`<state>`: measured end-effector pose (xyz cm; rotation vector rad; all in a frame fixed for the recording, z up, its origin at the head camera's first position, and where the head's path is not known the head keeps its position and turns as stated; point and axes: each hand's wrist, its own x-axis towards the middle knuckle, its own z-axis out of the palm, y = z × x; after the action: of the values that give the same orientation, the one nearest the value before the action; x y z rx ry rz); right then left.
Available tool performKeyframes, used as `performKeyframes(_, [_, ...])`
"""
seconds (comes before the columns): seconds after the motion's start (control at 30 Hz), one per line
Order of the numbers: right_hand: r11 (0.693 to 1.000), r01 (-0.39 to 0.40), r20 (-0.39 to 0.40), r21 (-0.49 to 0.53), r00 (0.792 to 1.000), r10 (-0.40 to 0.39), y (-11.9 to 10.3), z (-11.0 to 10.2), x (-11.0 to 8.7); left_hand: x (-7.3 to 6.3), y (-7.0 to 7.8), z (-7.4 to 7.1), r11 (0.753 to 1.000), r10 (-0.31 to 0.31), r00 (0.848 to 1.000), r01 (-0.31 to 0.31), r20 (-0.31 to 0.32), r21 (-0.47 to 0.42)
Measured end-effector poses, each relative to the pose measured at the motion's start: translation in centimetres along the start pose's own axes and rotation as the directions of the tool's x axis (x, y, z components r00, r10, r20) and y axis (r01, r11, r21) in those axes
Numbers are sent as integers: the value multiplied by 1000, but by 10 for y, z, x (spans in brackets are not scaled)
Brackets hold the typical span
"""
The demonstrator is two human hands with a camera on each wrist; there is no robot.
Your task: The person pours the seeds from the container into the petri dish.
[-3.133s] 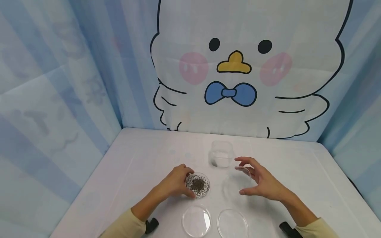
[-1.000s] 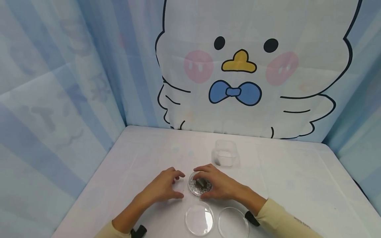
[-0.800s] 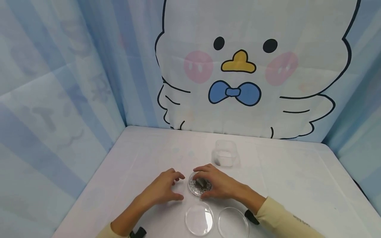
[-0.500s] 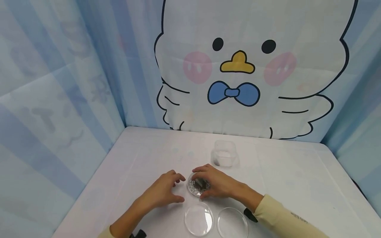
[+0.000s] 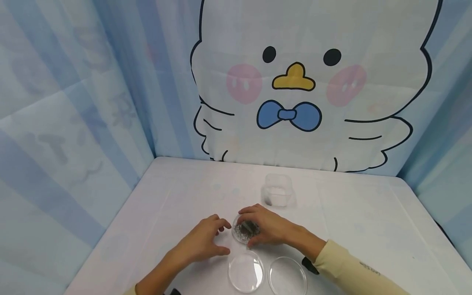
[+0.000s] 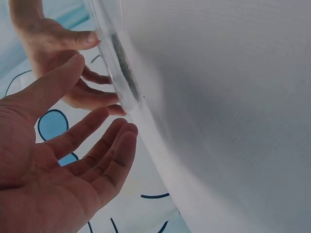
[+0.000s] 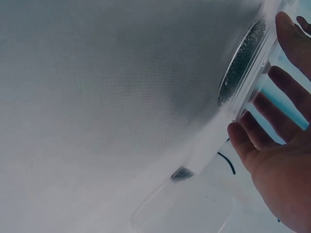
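A round clear petri dish (image 5: 240, 234) stands on the white table, with dark grains ringed by white specks inside. My right hand (image 5: 271, 225) spans its clear lid from above, thumb on the near edge and fingers on the far edge. The right wrist view shows the fingertips (image 7: 234, 130) right at the lid's rim, above the dark contents (image 7: 244, 63). Just left of the dish, my left hand (image 5: 203, 241) is spread with thumb and fingers apart, holding nothing. In the left wrist view its fingers (image 6: 104, 165) lie close beside the dish (image 6: 125, 73).
Two round clear dish pieces (image 5: 246, 289) lie side by side near the front of the table (image 5: 177, 213). Behind the right hand stands a clear plastic box (image 5: 278, 189) with a little dark matter at its bottom left. Printed curtains hang around the table.
The right hand has brought the clear lid leftward onto the dish. My left hand has let go of the dish and moved left, then edged slightly closer again.
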<state>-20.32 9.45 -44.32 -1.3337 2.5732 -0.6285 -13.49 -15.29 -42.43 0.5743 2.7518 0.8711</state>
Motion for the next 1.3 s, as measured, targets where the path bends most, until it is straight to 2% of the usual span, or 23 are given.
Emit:
performKeyframes(0.1, [1000, -6, 10, 20, 1000, 6, -1, -2, -2, -3, 1, 2, 999, 38, 999, -38, -1, 3])
performKeyframes(0.2, [999, -5, -13, 35, 1000, 6, -1, -5, -5, -8, 1, 6, 996, 86, 996, -86, -1, -6])
performKeyframes(0.27, [999, -3, -58, 42, 998, 5, 0, -9, -7, -10, 2, 8, 994, 105, 994, -105, 10, -11])
performKeyframes(0.37, [999, -8, -170, 46, 985, 16, 4, -18, -11, -13, 4, 10, 994, 111, 993, -111, 38, -18])
performKeyframes(0.47, [999, -10, -320, 46, 947, 24, 12, -31, -15, -15, 6, 13, 989, 142, 988, -141, 52, -35])
performKeyframes(0.57, [999, -35, -458, 37, 888, 48, 26, -45, -20, -17, 7, 17, 983, 181, 982, -179, 47, -45])
performKeyframes(0.63, [996, -77, -505, 50, 858, 92, 39, -53, -24, -19, 8, 20, 979, 199, 979, -197, 38, -46])
performKeyframes(0.67, [992, -108, -510, 64, 851, 125, 45, -56, -25, -20, 9, 21, 979, 200, 979, -198, 36, -49])
performKeyframes(0.73, [978, -177, -484, 112, 849, 210, 58, -61, -29, -22, 9, 23, 979, 201, 979, -199, 32, -51])
performKeyframes(0.83, [936, -295, -393, 192, 851, 349, 73, -61, -35, -25, 9, 26, 979, 202, 979, -201, 33, -48])
performKeyframes(1.0, [849, -422, -267, 317, 820, 507, 91, -55, -38, -27, 11, 34, 974, 226, 973, -225, 45, -28])
performKeyframes(1.07, [815, -442, -230, 375, 808, 543, 96, -52, -38, -27, 11, 37, 969, 245, 968, -244, 49, -22])
performKeyframes(1.17, [775, -448, -183, 445, 802, 569, 104, -48, -37, -27, 12, 41, 962, 273, 961, -273, 43, -14])
performKeyframes(1.3, [754, -439, -160, 488, 805, 572, 113, -46, -37, -25, 13, 44, 963, 270, 962, -270, 44, -15])
